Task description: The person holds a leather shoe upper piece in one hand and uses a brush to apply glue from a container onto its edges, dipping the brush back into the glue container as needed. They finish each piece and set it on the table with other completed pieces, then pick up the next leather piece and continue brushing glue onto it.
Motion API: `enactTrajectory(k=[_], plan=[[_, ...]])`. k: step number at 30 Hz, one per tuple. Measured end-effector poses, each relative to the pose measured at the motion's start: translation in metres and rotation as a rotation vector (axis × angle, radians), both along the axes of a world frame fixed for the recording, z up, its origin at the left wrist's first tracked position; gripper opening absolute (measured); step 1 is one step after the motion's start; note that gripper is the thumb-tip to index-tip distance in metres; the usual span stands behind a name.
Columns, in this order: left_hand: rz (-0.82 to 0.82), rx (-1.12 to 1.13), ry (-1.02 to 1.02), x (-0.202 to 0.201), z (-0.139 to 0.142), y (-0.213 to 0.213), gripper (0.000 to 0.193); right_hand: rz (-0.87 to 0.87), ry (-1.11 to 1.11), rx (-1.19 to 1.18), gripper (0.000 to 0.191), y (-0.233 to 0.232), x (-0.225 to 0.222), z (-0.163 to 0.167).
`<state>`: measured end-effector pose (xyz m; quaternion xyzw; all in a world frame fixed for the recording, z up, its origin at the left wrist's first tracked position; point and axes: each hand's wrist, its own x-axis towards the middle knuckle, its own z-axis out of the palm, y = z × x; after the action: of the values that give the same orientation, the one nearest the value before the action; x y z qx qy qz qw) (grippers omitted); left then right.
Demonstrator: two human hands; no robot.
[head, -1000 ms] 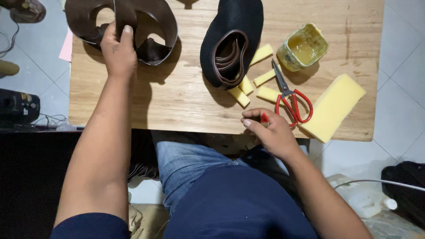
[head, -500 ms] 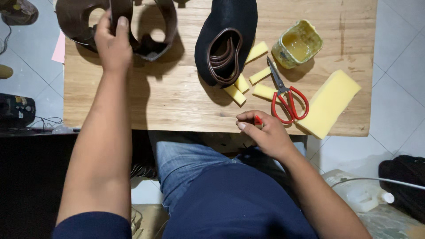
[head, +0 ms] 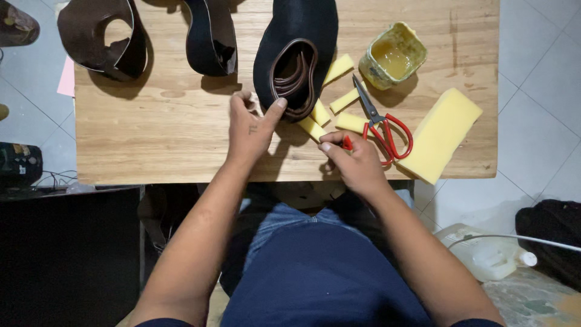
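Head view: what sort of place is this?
Probably a small shoemaking or leather workshop: dark cut leather pieces on a wooden table, a glue pot, red scissors and yellow foam.

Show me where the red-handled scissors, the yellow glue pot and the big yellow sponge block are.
red-handled scissors point(head: 387, 134): head view, on the red handle loops.
yellow glue pot point(head: 393, 56): head view, on the glue inside.
big yellow sponge block point(head: 440, 133): head view, on its top face.

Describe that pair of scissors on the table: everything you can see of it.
The scissors have red loop handles and dark metal blades. They lie flat and closed on the wooden table, blades pointing toward the yellowish tub, handles near the large foam block. Small foam strips lie beside the blades. The right hand is close to the handles; contact is unclear.
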<state>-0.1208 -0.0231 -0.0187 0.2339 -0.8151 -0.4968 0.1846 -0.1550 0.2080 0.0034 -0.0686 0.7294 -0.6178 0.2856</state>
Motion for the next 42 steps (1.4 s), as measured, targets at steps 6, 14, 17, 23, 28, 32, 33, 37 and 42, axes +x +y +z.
enactTrajectory(k=[6, 14, 17, 23, 28, 32, 33, 37, 42], plan=[[0.007, 0.265, 0.096, 0.004, -0.012, -0.010, 0.063, 0.023, -0.096, -0.113, 0.025, 0.000, 0.007, -0.014], [-0.064, 0.410, -0.217, -0.004, 0.009, -0.024, 0.077, -0.013, -0.046, -0.102, 0.032, -0.003, 0.004, -0.020], [-0.102, 0.451, -0.198, -0.003, 0.005, -0.008, 0.081, 0.016, -0.022, -0.075, 0.033, -0.005, 0.004, -0.017], [-0.086, 0.628, 0.045, 0.015, -0.014, -0.001, 0.076, 0.026, -0.059, -0.071, 0.032, -0.001, 0.007, -0.014], [-0.079, 0.724, 0.145, 0.021, -0.012, 0.007, 0.081, 0.025, -0.027, -0.077, 0.032, 0.000, 0.009, -0.018], [0.026, 0.609, -0.064, 0.011, -0.004, 0.021, 0.080, 0.067, 0.012, -0.049, 0.033, -0.001, 0.017, -0.018], [0.020, 0.593, -0.091, 0.006, -0.003, 0.023, 0.079, 0.076, 0.026, -0.039, 0.033, -0.001, 0.019, -0.018], [0.014, 0.544, -0.019, 0.003, -0.003, 0.030, 0.068, 0.091, 0.060, -0.011, 0.031, 0.006, 0.024, -0.016], [0.008, 0.622, 0.024, 0.019, 0.001, 0.033, 0.069, 0.047, 0.032, -0.077, 0.030, 0.014, 0.027, -0.018]])
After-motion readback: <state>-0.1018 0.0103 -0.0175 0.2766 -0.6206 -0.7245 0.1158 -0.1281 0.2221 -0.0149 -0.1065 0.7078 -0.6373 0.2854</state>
